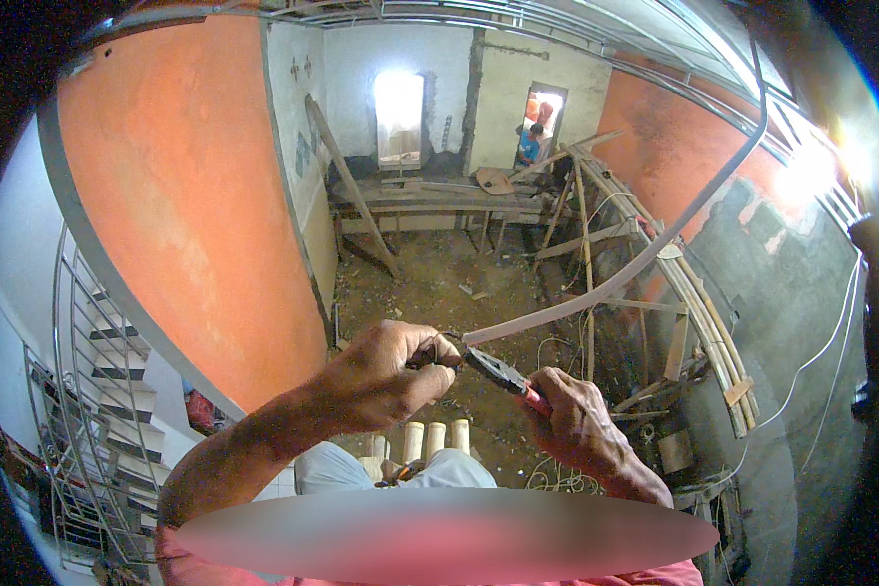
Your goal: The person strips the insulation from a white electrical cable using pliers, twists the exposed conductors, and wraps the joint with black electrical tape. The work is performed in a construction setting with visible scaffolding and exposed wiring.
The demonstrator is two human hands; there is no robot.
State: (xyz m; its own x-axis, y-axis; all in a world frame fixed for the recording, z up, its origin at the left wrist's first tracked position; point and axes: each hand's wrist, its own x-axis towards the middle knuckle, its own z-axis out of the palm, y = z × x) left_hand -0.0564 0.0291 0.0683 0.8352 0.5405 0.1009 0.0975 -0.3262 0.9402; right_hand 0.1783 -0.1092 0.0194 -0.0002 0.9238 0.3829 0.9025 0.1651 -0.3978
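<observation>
My right hand [581, 420] is closed round the red handles of a pair of pliers [495, 369], whose dark jaws point up and left toward my other hand. The fingers of my left hand [396, 376] are pinched together on what looks like a thin dark wire [449, 335]; most of it is hidden by the fingers. Just above the plier jaws is the lower end of a long grey conduit [606, 288], which curves down from the ceiling frame at the upper right. Whether the jaws grip the wire is too small to tell.
Below my knees are several bamboo poles [437, 439]. Bamboo and timber scaffolding [693, 293] stands at the right, near loose cables [562, 479]. A metal stair railing [78, 391] runs at the left. Debris lies on the dirt floor [430, 273]. A person [529, 144] shows through the far opening.
</observation>
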